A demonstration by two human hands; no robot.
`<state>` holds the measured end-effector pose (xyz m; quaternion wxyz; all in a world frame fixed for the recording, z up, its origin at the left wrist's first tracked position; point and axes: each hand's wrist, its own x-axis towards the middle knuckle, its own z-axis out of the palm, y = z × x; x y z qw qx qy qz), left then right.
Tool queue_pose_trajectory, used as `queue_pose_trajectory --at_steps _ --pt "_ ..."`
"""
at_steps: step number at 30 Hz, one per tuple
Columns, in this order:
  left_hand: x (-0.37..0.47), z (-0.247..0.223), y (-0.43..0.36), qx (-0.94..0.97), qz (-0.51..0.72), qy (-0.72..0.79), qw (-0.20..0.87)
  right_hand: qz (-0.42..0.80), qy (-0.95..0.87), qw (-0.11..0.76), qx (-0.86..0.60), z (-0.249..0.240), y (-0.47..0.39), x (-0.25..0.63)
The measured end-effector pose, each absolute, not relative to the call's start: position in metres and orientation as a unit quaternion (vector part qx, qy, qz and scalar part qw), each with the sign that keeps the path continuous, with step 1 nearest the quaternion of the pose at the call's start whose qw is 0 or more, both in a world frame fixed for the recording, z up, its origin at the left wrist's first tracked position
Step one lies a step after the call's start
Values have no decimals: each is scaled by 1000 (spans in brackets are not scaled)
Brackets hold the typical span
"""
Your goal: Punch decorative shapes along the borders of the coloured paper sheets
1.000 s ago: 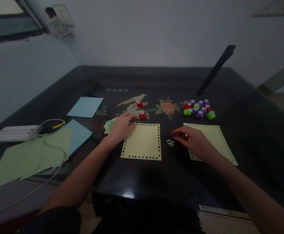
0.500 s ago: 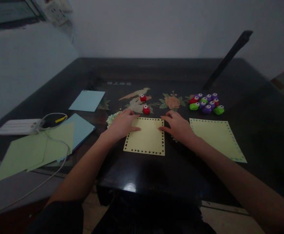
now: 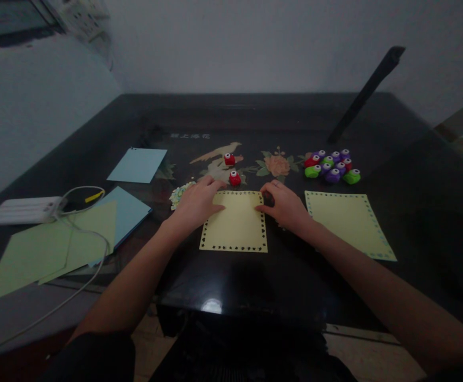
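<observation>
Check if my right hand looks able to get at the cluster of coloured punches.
Probably yes: the cluster sits beyond your right hand, to its right, and nothing stands between them, though the hand is at the middle yellow sheet's right edge.

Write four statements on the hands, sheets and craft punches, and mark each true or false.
1. The left hand and right hand are at opposite side edges of the middle yellow sheet. True.
2. Three red craft punches sit just beyond that sheet. False: two red craft punches do.
3. The punch cluster on the right is all green. False: the cluster also has purple and red ones.
4. The right-hand yellow sheet has a punched border. True.
</observation>
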<state>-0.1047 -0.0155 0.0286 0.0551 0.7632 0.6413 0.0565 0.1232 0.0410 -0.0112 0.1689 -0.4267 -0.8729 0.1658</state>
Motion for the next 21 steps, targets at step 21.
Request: queue_pose_trajectory --at_steps 21 --pt "-127 39 -8 709 212 662 119 391 -791 233 -409 5 44 125"
